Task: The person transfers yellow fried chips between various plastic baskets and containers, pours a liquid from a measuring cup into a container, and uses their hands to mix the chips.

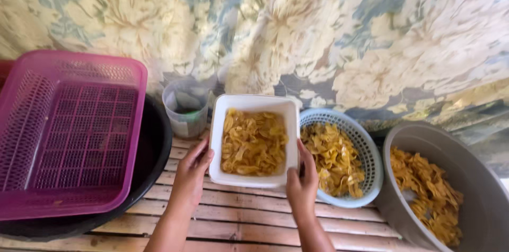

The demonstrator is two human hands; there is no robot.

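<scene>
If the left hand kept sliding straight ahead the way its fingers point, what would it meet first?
Probably the translucent plastic cup behind the white tub of chips that the left hand grips; depth is unclear.

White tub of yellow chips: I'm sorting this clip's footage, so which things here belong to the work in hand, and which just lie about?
In hand:
white square tub of yellow chips
left hand and right hand, gripping its sides

Lying about:
blue basket of chips
grey basin of chips
pink crate on black basin
clear cup

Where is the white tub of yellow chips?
The white tub is mid-view, held by the left hand and right hand, between the clear cup and blue basket.
</scene>
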